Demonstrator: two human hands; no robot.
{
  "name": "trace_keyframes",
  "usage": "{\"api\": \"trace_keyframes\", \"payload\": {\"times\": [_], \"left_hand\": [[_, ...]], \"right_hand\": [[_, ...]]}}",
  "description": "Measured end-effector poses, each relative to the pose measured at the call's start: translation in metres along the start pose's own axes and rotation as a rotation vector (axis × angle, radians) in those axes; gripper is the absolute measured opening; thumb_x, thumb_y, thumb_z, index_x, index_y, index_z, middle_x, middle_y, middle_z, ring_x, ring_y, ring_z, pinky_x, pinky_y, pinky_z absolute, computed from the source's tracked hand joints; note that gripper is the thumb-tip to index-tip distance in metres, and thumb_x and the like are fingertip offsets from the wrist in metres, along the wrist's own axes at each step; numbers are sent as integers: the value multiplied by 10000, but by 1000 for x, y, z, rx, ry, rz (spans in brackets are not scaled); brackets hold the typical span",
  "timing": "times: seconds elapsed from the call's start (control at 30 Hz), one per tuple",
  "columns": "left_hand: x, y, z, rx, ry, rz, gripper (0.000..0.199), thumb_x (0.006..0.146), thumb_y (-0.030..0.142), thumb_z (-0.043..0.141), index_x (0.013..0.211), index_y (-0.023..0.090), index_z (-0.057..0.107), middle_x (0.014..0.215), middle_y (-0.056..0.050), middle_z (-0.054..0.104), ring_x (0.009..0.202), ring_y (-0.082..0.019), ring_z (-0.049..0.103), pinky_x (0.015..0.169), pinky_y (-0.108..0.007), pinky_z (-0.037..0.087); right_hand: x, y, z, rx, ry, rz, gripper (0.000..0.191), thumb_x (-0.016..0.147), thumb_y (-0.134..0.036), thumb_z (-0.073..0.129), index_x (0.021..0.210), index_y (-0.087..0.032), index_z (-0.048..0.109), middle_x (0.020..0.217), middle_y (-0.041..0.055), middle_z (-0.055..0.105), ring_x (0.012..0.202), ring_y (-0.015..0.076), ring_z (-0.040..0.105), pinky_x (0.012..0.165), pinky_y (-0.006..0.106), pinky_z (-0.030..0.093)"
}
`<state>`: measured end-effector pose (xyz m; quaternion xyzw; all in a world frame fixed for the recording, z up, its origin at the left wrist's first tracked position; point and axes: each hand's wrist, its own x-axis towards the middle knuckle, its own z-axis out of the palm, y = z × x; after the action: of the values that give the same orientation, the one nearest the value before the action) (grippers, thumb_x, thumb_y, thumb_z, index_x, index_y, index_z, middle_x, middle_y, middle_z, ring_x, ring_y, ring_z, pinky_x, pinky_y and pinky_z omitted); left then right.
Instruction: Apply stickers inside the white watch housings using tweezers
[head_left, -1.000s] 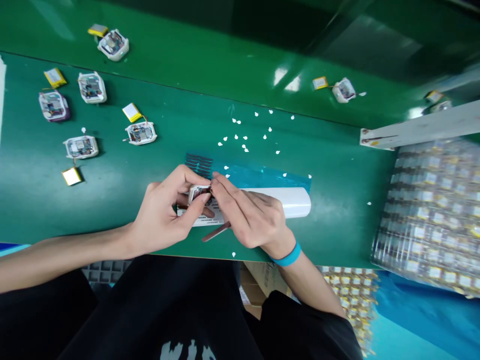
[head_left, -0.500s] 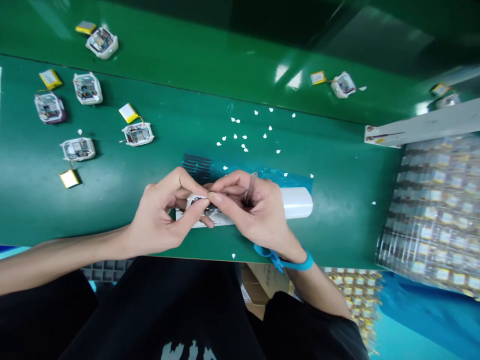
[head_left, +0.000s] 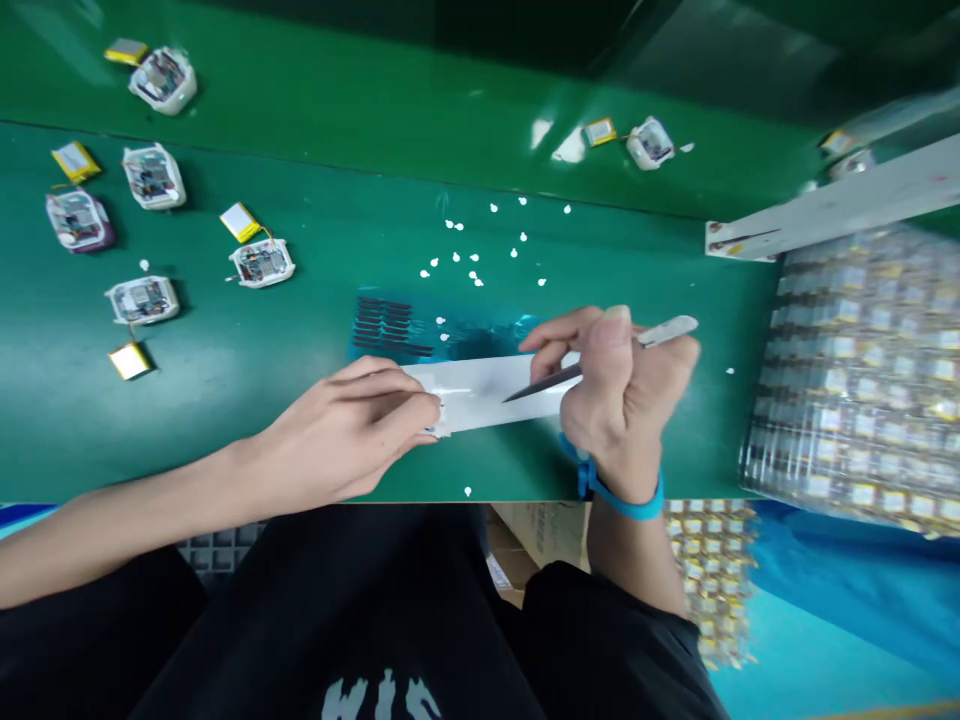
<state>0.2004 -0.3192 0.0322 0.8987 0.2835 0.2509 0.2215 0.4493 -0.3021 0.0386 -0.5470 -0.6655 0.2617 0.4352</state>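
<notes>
My left hand [head_left: 367, 425] is closed around a small white watch housing [head_left: 438, 424], mostly hidden by the fingers. It rests over the left end of a glossy white strip [head_left: 484, 390] on the table. My right hand [head_left: 626, 385] grips a pair of tweezers [head_left: 547, 384], whose dark tips point left and hang above the strip. Behind the strip lies a blue film [head_left: 469, 340] with rows of thin black pieces [head_left: 382, 322]. A blue band [head_left: 634, 508] circles my right wrist.
Opened watch housings with yellow batteries [head_left: 142, 298] stand at the left, and another housing [head_left: 650, 143] is on the far ledge. Small white round stickers [head_left: 456, 257] are scattered mid-table. A white bar [head_left: 832, 210] and stacked clear trays [head_left: 862, 390] are at the right.
My hands have parted. The right has moved right, with the tweezers now swung out and pointing left; the left keeps hold of the housing, now turned mostly out of sight. The view has shifted slightly.
</notes>
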Motion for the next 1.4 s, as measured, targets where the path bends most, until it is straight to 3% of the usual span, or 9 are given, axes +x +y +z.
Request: {"api": "trace_keyframes", "payload": {"times": [0.13,0.27,0.5,0.67,0.8,1.0,1.07,1.2,1.4], "left_hand": [[-1,-1,7,235,-58,80,152,984,16,549,967,132,645,1037,-122,796,958,-260,765,903,-395,637],[-2,0,7,296,-80,116,171,971,22,538,978,123,676,1042,-141,795,1028,-275,765,892,-387,644],[-2,-5,4,281,-87,95,247,988,44,468,995,116,703,1044,-155,800,1019,-262,778,903,-363,644],[-5,-10,0,176,-146,40,298,996,70,416,1053,127,703,1140,-167,785,962,-286,791,790,-389,666],[-6,-12,0,91,-136,-11,269,982,80,464,1059,165,707,1149,-140,789,1036,-286,782,900,-408,655],[-2,-10,-3,143,-112,85,263,1026,68,431,1013,131,686,1044,-139,804,1004,-263,791,990,-412,625],[-2,-8,-5,57,-42,27,236,1057,128,464,1009,146,694,948,-96,812,847,-222,797,851,-328,643],[1,-4,-9,-284,105,-282,133,1025,186,619,1107,200,724,846,8,805,565,-108,706,536,-176,535],[6,0,-10,-919,99,-497,333,947,125,687,1276,179,669,1045,-38,831,902,-199,828,795,-225,688]], "right_hand": [[-17,8,-1,150,-124,192,603,1102,-557,419,767,-214,785,606,13,719,493,139,679,487,268,544],[-27,16,3,204,-249,240,346,1052,-409,608,869,-201,815,702,20,792,664,178,790,629,272,641],[-29,21,12,278,-234,303,238,1002,-364,676,926,-207,838,774,31,822,666,180,796,665,292,674],[-24,22,12,320,-300,270,241,995,-394,688,930,-223,845,835,45,836,689,188,807,635,284,676],[-21,25,9,394,-365,327,289,1006,-443,681,928,-218,844,867,62,839,759,194,821,720,297,692],[-21,26,7,551,-291,434,334,971,-497,727,910,-185,828,856,89,836,763,231,829,710,323,713],[-22,21,8,572,-225,413,311,955,-497,749,913,-197,821,831,69,834,752,237,827,680,332,715],[-21,-3,10,540,-23,284,225,978,-441,737,920,-234,804,809,25,831,687,216,814,600,310,700],[-21,-27,28,491,-49,216,245,1004,-422,695,894,-224,787,719,20,798,635,211,797,567,316,692]]}}
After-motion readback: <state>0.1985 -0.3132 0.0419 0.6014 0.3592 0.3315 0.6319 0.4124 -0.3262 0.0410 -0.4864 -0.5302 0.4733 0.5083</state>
